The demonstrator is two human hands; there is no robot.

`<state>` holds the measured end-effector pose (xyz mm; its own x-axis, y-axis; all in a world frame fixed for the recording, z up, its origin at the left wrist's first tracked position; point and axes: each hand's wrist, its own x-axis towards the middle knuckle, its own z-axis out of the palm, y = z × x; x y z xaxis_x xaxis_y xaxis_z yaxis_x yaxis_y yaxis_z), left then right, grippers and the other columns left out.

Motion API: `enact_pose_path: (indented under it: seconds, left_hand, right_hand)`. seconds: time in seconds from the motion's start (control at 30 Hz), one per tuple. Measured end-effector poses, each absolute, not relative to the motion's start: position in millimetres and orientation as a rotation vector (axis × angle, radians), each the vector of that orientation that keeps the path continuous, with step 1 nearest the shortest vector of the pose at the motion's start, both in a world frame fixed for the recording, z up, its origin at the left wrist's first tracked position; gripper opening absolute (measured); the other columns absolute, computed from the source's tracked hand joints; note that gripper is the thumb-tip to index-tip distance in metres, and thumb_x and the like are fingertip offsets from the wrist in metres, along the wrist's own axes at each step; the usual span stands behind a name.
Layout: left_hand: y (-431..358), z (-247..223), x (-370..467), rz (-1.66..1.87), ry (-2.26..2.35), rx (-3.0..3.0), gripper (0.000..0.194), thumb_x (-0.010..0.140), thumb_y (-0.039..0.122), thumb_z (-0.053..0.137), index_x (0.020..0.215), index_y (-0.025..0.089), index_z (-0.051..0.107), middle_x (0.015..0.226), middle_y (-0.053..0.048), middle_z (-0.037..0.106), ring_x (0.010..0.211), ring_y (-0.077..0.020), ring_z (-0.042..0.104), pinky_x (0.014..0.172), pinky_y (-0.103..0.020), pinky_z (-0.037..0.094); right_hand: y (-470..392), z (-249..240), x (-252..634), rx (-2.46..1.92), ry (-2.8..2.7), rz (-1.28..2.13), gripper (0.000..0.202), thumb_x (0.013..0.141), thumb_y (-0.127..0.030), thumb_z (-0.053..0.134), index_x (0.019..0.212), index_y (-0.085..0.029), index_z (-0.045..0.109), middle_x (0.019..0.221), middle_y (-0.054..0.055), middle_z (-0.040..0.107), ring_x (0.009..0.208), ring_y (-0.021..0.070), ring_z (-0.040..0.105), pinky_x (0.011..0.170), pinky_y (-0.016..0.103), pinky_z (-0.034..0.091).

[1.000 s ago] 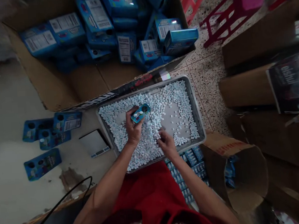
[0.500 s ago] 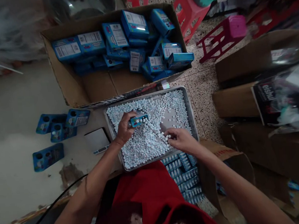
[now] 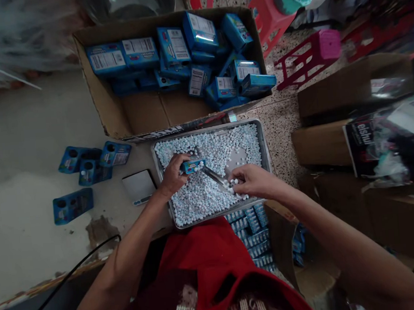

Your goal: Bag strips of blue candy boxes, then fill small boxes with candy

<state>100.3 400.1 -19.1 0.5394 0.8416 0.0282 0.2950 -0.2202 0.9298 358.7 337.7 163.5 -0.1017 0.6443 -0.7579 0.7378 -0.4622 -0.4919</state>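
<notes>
My left hand [image 3: 175,175] is closed around a small blue printed box [image 3: 193,166], tilted over the white pellets. A few pellets lie on the box's near end. Over the right part of the tray, my right hand [image 3: 248,179] has its fingers closed on a narrow, shiny metal scoop [image 3: 214,176], which slants from the fingers to the box. Pellets cluster at the fingertips. Below both hands, a metal tray [image 3: 267,158] holds a thick layer of small white pellets [image 3: 199,198], with its bottom bare at right.
Behind the tray, a cardboard carton [image 3: 133,115] holds many blue boxes. Several blue packages [image 3: 74,206] and a small flat scale [image 3: 139,186] are at left. Below the tray lie packed rows of blue boxes [image 3: 255,239]. Stools [image 3: 308,56] and cartons [image 3: 322,147] stand at right.
The shiny metal scoop now shows between my right hand and the box. My right hand has moved slightly up and right, while my left keeps hold of the box. The view has shifted.
</notes>
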Motion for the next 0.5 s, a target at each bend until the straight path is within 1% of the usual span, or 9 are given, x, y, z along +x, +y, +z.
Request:
enact_pose_path:
  seconds: [0.1, 0.17, 0.27, 0.37, 0.5]
  left_hand:
    - [394, -15, 91, 0.58, 1.078, 1.713, 0.037, 0.071, 0.014, 0.071, 0.107, 0.022, 0.064, 0.11, -0.007, 0.07, 0.102, -0.0271, 0.066, 0.092, -0.038, 0.051]
    - [387, -13, 86, 0.561, 1.196, 1.648, 0.036, 0.073, 0.016, 0.071, 0.108, 0.021, 0.063, 0.105, -0.005, 0.07, 0.096, -0.0241, 0.065, 0.087, -0.034, 0.051]
    - [376, -12, 83, 0.576, 1.2, 1.572, 0.034, 0.075, 0.012, 0.065, 0.108, 0.021, 0.062, 0.109, -0.004, 0.069, 0.103, -0.022, 0.065, 0.093, -0.033, 0.049]
    - [370, -14, 85, 0.618, 1.155, 1.498, 0.037, 0.072, 0.007, 0.064, 0.106, 0.02, 0.061, 0.114, -0.005, 0.07, 0.111, -0.0224, 0.065, 0.098, -0.035, 0.048]
    - [369, -18, 84, 0.702, 1.128, 1.326, 0.035, 0.071, 0.011, 0.07, 0.104, 0.021, 0.061, 0.119, -0.006, 0.07, 0.113, -0.0227, 0.065, 0.101, -0.037, 0.048]
  right_hand:
    - [334, 167, 360, 2.003, 1.645, -1.666, 0.02, 0.072, -0.011, 0.063, 0.083, -0.019, 0.077, 0.055, -0.004, 0.053, 0.053, 0.0105, 0.043, 0.054, 0.027, 0.025]
    - [324, 163, 366, 1.969, 1.697, -1.665, 0.021, 0.076, -0.013, 0.062, 0.089, -0.019, 0.077, 0.058, -0.003, 0.056, 0.057, 0.011, 0.047, 0.056, 0.026, 0.027]
    - [299, 140, 377, 1.984, 1.703, -1.469, 0.021, 0.08, -0.017, 0.06, 0.095, -0.018, 0.076, 0.067, 0.0, 0.063, 0.063, 0.013, 0.052, 0.06, 0.025, 0.029]
    - [268, 105, 385, 2.061, 1.594, -1.218, 0.024, 0.082, -0.018, 0.059, 0.101, -0.017, 0.075, 0.073, 0.003, 0.068, 0.068, 0.0155, 0.056, 0.061, 0.026, 0.028]
    - [243, 72, 390, 2.21, 1.483, -1.181, 0.03, 0.082, -0.021, 0.057, 0.108, -0.02, 0.072, 0.073, 0.002, 0.07, 0.07, 0.0167, 0.061, 0.061, 0.025, 0.029]
